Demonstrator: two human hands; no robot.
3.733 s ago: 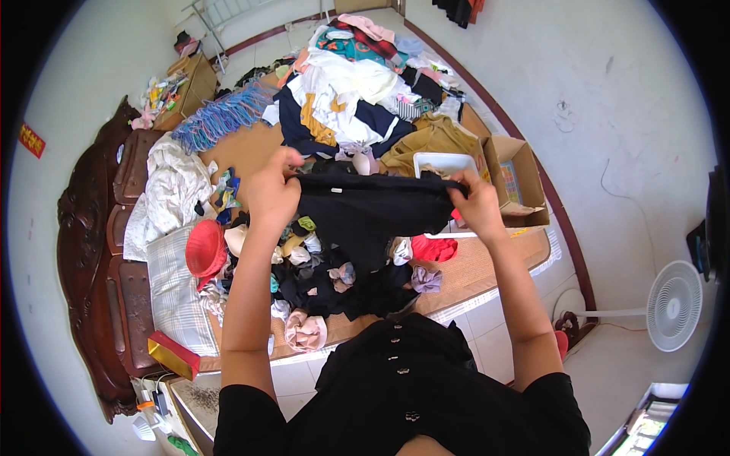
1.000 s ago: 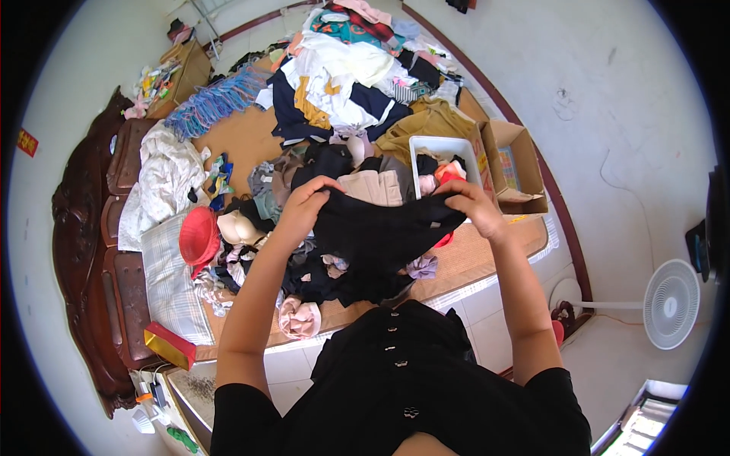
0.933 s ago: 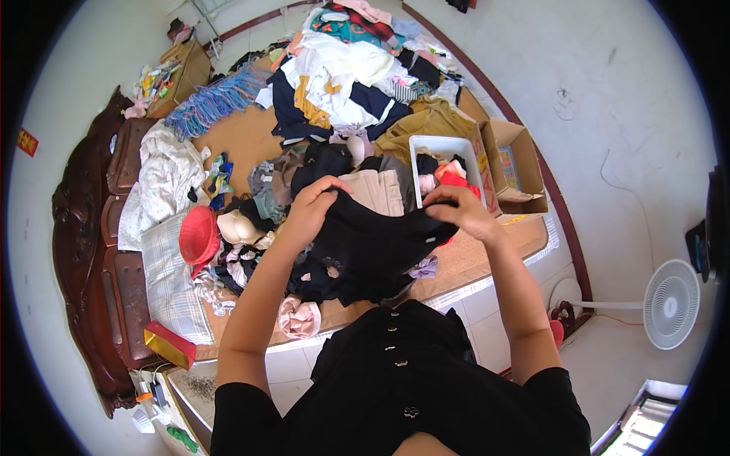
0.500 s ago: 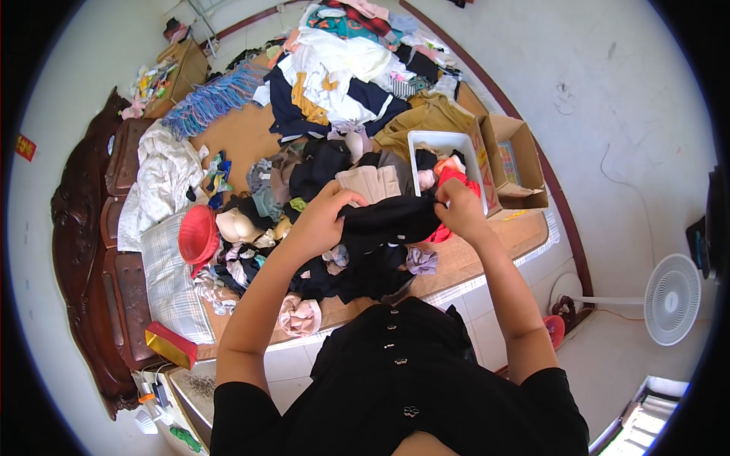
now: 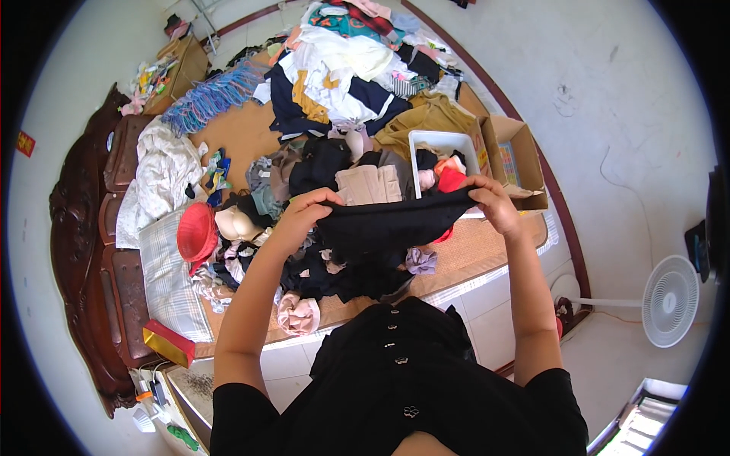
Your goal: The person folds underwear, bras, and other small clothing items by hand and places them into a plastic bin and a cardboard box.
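Grasping and stretching the black garment (image 5: 391,226) with left hand (image 5: 306,216) and right hand (image 5: 496,207), seemingly straightening it, probably needing aligned edges next

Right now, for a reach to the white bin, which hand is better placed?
Likely the right hand, close by the white bin; the left hand is farther away, near the beige cloth. Both hold the black garment.

Black cloth (image 5: 391,228), red basket (image 5: 197,232), checked sheet (image 5: 169,277), white fan (image 5: 671,302)
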